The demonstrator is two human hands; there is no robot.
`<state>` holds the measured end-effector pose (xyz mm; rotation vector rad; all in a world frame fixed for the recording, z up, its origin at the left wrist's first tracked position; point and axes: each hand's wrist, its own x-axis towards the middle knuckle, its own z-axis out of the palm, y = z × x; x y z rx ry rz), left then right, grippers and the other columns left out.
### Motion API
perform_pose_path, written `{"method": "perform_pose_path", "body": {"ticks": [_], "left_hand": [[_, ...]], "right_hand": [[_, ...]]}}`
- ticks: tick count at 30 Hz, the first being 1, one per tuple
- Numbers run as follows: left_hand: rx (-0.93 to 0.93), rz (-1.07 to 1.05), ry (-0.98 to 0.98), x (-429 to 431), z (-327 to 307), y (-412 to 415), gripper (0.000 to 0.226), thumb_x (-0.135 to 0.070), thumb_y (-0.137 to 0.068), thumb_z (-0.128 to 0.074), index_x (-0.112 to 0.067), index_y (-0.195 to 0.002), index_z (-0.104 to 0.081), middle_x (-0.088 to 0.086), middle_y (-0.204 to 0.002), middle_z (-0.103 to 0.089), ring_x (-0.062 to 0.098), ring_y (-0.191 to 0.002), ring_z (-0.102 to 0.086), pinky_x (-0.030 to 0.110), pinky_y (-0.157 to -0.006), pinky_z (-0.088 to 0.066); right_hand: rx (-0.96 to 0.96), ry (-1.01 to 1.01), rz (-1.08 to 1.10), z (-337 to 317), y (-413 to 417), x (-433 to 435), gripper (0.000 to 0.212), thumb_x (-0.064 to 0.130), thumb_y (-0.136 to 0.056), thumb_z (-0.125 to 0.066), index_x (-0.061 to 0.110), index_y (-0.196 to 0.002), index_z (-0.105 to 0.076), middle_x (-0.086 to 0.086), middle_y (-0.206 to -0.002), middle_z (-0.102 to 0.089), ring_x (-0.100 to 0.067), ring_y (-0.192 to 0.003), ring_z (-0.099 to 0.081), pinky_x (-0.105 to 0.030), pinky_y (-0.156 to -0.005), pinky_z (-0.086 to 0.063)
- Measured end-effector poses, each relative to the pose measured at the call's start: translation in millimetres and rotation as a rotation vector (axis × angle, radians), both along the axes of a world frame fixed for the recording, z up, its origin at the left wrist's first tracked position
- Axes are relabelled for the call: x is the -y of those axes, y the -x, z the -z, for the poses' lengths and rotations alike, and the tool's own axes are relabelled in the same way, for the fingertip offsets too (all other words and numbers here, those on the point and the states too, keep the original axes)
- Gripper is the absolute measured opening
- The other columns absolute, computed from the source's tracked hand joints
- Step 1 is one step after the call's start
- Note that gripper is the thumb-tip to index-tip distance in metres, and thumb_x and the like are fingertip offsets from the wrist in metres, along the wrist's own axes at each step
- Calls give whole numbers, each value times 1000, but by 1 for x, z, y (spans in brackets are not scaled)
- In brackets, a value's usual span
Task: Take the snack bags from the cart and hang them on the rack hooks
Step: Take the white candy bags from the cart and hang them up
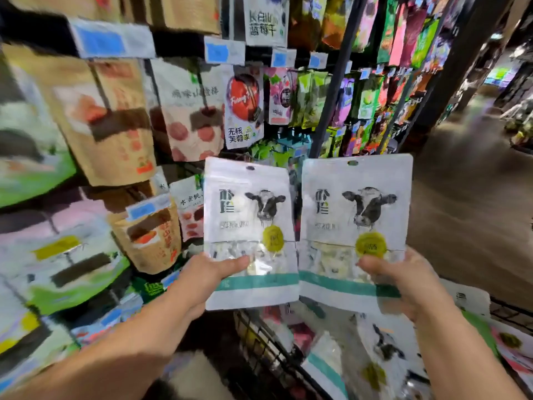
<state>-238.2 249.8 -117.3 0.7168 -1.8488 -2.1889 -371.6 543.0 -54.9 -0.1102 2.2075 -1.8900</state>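
Note:
I hold two white snack bags printed with a cow's head, a yellow round label and a teal stripe. My left hand [212,274] grips the left cow bag [249,215] at its lower left edge. My right hand [403,280] grips the right cow bag [356,209] at its lower right. Both bags are upright, side by side, above the black wire cart [259,339]. Each has a hang hole at the top. More cow bags [383,350] lie in the cart. The rack [334,82] of hanging snack bags fills the left and the top.
Brown paper pouches [115,131] and white fruit-snack bags [243,111] hang close on the left, with blue price tags [111,40] on the hook ends. Green and colourful bags [372,96] hang further right. A brown aisle floor [467,197] runs past on the right.

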Motion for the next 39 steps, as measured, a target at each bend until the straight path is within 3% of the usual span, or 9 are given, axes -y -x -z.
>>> {"method": "perform_pose_path", "body": {"ticks": [4, 8, 13, 18, 22, 28, 32, 35, 39], "left_hand": [[-146, -116, 111, 34, -40, -39, 54, -25, -52, -83, -20, -104, -68, -5, -102, -74, 9, -90, -70, 29, -84, -50], [-193, -254, 280, 68, -72, -85, 52, -21, -49, -90, -20, -97, -70, -10, -91, -75, 8, -84, -71, 25, -76, -51], [-247, -433, 449, 90, -111, -140, 28, -4, -73, -77, -22, -90, -64, -29, -59, -65, -15, -58, -61, 2, -54, -41], [-241, -627, 531, 110, -143, -207, 57, -42, -49, -83, -12, -94, -67, -16, -77, -72, -6, -69, -66, 18, -63, -44], [-280, -825, 629, 118, -180, -253, 38, -26, -64, -86, 0, -68, -58, -16, -46, -58, -6, -43, -53, 5, -45, -36], [-342, -859, 668, 139, -240, -304, 28, -18, -65, -85, -15, -89, -71, -12, -77, -74, -1, -72, -68, 11, -65, -50], [-395, -767, 551, 162, -270, -324, 67, -30, -61, -88, -9, -119, -62, 9, -113, -70, 26, -106, -65, 41, -98, -47], [-420, -785, 510, 174, -288, -328, 38, -3, -82, -70, -9, -118, -61, 7, -103, -74, 21, -91, -72, 29, -75, -59], [-414, -778, 485, 188, -304, -329, 35, 1, -83, -66, -8, -116, -62, 11, -105, -73, 25, -94, -71, 32, -78, -59]], "right_hand": [[-102, 33, -181, -30, 1, 54, 56, 22, -42, -93, 12, -92, -68, -5, -82, -76, -28, -78, -69, -31, -62, -53], [-199, 87, -374, -62, -6, 117, 89, 55, -14, -94, 18, -92, -72, -7, -91, -77, -23, -82, -73, -39, -80, -53], [-270, 165, -595, -96, -28, 195, 66, 24, -43, -90, 9, -103, -67, -7, -88, -77, -19, -75, -74, -31, -70, -55], [-336, 242, -775, -129, -55, 260, 45, 22, -53, -91, 18, -93, -69, -2, -87, -77, -20, -80, -73, -33, -71, -57], [-331, 360, -919, -156, -85, 298, 33, 2, -64, -76, 13, -94, -67, -3, -79, -76, -15, -68, -72, -21, -57, -55], [-324, 447, -981, -185, -118, 344, 27, 2, -68, -78, 15, -89, -66, -1, -75, -76, -13, -64, -71, -23, -60, -57], [-320, 438, -1021, -208, -140, 362, 75, 40, -34, -94, 15, -99, -68, -7, -92, -77, -24, -83, -73, -41, -84, -55], [-262, 440, -1069, -220, -147, 369, 65, 25, -46, -93, 12, -104, -68, -12, -98, -75, -35, -92, -72, -58, -92, -52], [-232, 456, -1059, -230, -153, 376, 66, 19, -43, -94, 9, -102, -68, -17, -97, -75, -37, -87, -72, -56, -85, -55]]}}
